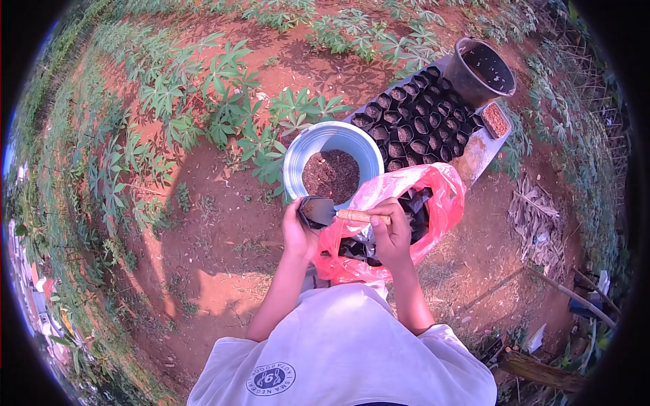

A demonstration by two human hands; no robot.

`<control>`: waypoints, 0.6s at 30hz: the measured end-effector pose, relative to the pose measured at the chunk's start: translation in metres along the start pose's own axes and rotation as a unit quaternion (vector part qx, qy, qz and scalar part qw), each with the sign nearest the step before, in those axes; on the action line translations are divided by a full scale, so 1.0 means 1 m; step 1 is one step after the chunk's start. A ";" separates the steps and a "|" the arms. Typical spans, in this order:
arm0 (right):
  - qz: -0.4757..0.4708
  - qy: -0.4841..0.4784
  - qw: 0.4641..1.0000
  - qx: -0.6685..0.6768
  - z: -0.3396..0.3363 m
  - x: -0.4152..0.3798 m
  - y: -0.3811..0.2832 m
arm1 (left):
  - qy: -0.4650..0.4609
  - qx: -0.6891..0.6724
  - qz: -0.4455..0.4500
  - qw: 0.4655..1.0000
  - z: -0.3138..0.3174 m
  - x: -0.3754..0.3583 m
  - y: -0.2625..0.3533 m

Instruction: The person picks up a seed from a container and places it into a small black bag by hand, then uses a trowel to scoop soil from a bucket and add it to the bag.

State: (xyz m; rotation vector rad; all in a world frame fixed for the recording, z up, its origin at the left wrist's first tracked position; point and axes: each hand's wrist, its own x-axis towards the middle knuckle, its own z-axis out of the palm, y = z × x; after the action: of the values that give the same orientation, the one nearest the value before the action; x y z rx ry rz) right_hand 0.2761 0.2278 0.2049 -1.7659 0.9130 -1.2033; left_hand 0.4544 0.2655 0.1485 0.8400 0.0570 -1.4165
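Right hand (391, 233) grips the trowel (332, 214) handle; left hand (298, 232) clasps a small black bag (313, 210) at the blade. Red bag (433, 196) just right of the hands. Bowl (318, 142) of soil just beyond trowel. Tray (413, 122), then bucket (484, 71), beyond bowl.

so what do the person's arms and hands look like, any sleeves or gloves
Both are bare: no gloves, rings, watch or bands show on the left hand or right hand. The forearms are uncovered up to short sleeves of a white t-shirt, which carries a round dark-blue emblem.
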 end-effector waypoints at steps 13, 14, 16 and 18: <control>-0.026 0.012 0.999 -0.024 -0.002 -0.010 -0.008 | 0.036 0.000 0.031 0.999 -0.016 0.009 -0.008; -0.039 0.004 0.998 -0.039 -0.002 -0.010 -0.010 | 0.035 -0.001 0.031 0.999 -0.020 0.011 -0.011; -0.033 0.007 0.999 -0.031 0.001 -0.010 -0.011 | 0.039 0.010 0.075 0.996 -0.016 0.007 -0.009; -0.028 0.007 0.999 -0.023 0.004 -0.009 -0.011 | 0.032 0.008 0.082 0.996 -0.009 0.001 -0.006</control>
State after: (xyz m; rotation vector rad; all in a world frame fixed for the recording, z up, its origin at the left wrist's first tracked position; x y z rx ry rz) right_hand 0.2790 0.2418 0.2105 -1.8321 0.9110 -1.2416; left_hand 0.4535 0.2695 0.1390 0.8824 0.0251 -1.2376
